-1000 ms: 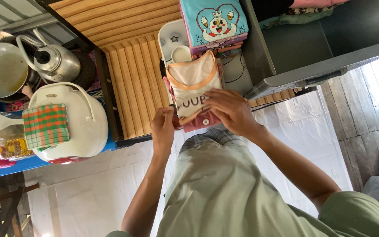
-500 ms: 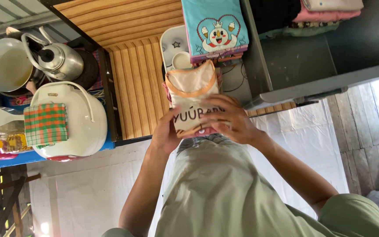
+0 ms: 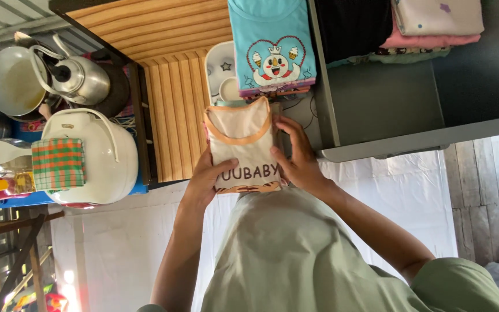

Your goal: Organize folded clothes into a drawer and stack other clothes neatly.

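Holding a small folded cream top (image 3: 241,144) with orange trim between both hands, a person in a pale green shirt stands at a wooden slatted surface (image 3: 175,104). The left hand (image 3: 206,179) clasps the garment's lower left edge, thumb laid over its front; the right hand (image 3: 295,159) lies flat along its right side, fingers stretched up the fabric. The top sits squarely between the two palms, upright, with its neckline pointing away from the body and its printed hem nearest the wrists. With only the edges pinched, the fold looks liable to slump open or slip if either hand loosens. Just beyond lies a folded turquoise shirt (image 3: 272,46) with a cartoon print, close enough to be nudged askew. A white rice cooker (image 3: 108,156) and metal kettle (image 3: 79,78) stand well to the left.
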